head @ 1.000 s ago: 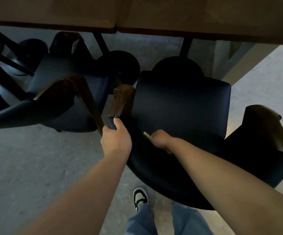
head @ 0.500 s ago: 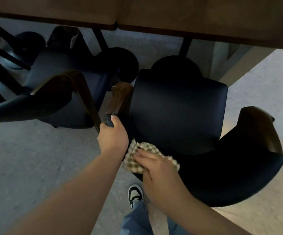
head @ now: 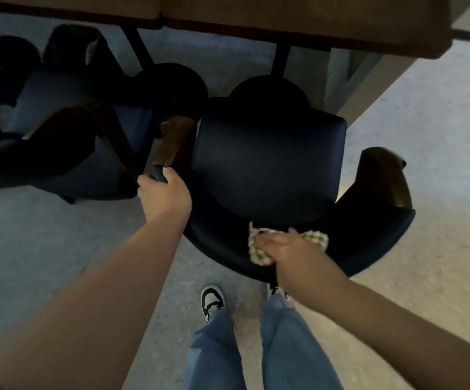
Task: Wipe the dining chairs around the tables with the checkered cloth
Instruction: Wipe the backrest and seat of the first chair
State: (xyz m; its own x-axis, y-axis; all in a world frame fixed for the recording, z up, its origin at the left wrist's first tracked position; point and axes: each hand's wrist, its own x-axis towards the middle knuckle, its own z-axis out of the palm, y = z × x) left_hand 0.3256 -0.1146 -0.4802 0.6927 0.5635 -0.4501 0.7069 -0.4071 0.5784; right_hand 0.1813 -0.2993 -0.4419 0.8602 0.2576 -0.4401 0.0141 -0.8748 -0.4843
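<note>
My left hand (head: 164, 196) reaches forward on a bare, nearly straight arm, fingers (head: 169, 173) curled tight in a grip, knuckles up. My right hand (head: 285, 247) sits lower and to the right, palm down, its motion-blurred fingers closed in a hold, forearm angling in from the lower right.

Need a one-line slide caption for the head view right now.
Right hand presses the checkered cloth on the dark chair's backrest; left hand grips its armrest.
</note>
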